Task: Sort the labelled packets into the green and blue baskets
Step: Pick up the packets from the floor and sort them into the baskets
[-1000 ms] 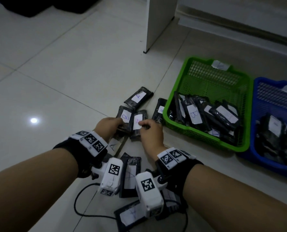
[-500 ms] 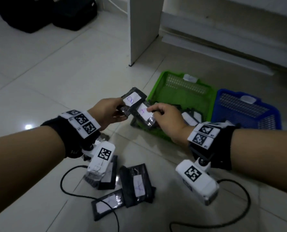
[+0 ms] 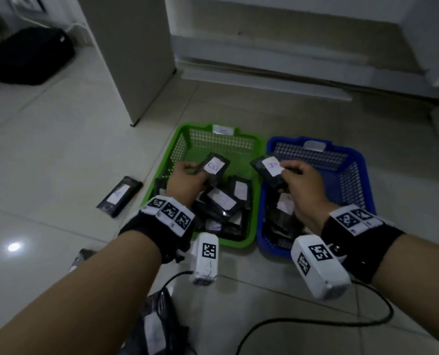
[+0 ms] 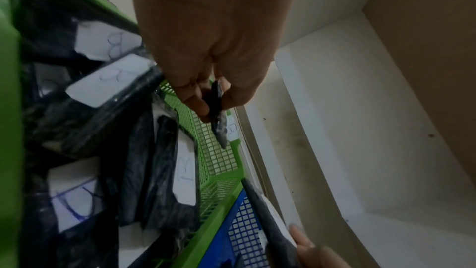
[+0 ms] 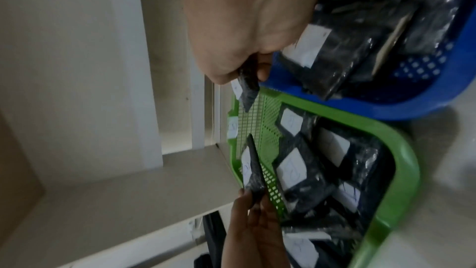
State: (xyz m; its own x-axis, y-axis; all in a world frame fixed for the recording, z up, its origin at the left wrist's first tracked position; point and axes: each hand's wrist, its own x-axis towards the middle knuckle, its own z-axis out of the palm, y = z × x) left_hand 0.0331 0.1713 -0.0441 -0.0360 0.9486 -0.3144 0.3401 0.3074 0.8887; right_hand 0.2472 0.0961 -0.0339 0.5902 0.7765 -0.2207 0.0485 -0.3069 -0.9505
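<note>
My left hand (image 3: 187, 175) pinches a black packet labelled B (image 3: 214, 166) above the green basket (image 3: 162, 172), which holds several B packets. The same packet (image 4: 219, 117) shows edge-on between thumb and fingers in the left wrist view. My right hand (image 3: 299, 180) pinches a black packet labelled A (image 3: 271, 167) over the near left corner of the blue basket (image 3: 354, 180), which holds several packets. In the right wrist view that packet (image 5: 247, 87) hangs from my fingers beside the blue basket's rim (image 5: 386, 109).
One labelled packet (image 3: 119, 196) lies on the tiled floor left of the green basket, and more packets (image 3: 156, 326) lie near my left forearm. A white cabinet leg (image 3: 133, 60) stands behind the baskets. A black cable (image 3: 315, 321) trails across the floor.
Both hands lifted their packets from the floor pile and carried them forward; the left now hangs over the green basket, the right over the blue one.
</note>
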